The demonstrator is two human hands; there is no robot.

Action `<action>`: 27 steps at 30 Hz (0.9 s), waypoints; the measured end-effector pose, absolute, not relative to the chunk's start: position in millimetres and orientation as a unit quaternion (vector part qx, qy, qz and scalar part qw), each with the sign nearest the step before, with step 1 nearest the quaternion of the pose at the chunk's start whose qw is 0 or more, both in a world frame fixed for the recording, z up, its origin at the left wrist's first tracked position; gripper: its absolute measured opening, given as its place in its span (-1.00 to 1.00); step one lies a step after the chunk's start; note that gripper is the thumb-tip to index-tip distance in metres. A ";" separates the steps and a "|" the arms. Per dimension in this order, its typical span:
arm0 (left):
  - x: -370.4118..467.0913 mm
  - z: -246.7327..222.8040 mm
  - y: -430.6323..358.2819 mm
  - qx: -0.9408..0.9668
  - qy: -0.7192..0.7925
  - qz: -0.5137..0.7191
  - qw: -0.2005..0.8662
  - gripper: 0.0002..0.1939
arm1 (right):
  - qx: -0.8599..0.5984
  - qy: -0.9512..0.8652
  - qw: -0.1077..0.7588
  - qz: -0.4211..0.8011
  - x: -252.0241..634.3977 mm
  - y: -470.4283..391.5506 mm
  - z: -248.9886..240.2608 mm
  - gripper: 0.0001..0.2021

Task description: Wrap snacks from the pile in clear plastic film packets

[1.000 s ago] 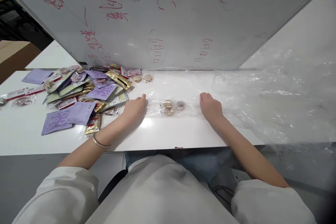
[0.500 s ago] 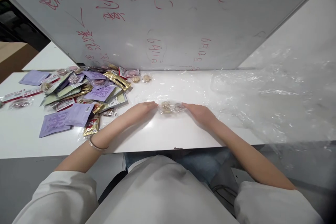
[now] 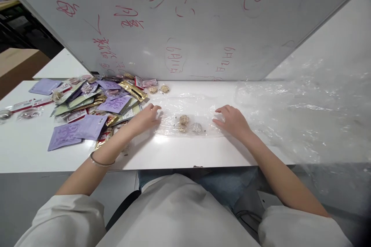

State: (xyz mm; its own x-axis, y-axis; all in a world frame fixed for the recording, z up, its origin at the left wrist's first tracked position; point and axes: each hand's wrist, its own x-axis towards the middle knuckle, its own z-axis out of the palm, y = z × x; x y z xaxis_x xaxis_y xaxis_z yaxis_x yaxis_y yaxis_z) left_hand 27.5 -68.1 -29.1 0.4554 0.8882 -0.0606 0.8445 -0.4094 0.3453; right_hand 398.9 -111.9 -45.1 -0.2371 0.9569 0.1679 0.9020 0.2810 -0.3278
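Note:
Clear plastic film lies spread on the white table between my hands. On or under its near part are round gold-coloured pieces and a silvery-white round piece; small dark bits lie around them. My left hand is at the film's left side, fingers apart and holding nothing, beside the pile of packets. At the right side of the film, my right hand has its fingers spread with nothing between them.
Purple sachets, gold packets and other wrapped items are heaped on the left. A whiteboard with red writing stands behind. More clear film covers the table's right side. Two gold pieces sit near the board.
My hands have moved apart, left and right, away from the wrapped pieces. The film between them now lies wider and flatter, and the silvery piece shows more clearly.

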 end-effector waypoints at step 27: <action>55.8 -29.5 -104.1 0.865 0.475 0.164 0.003 -0.55 | -0.508 -0.846 0.140 -0.082 386.6 -127.9 -52.6 -0.41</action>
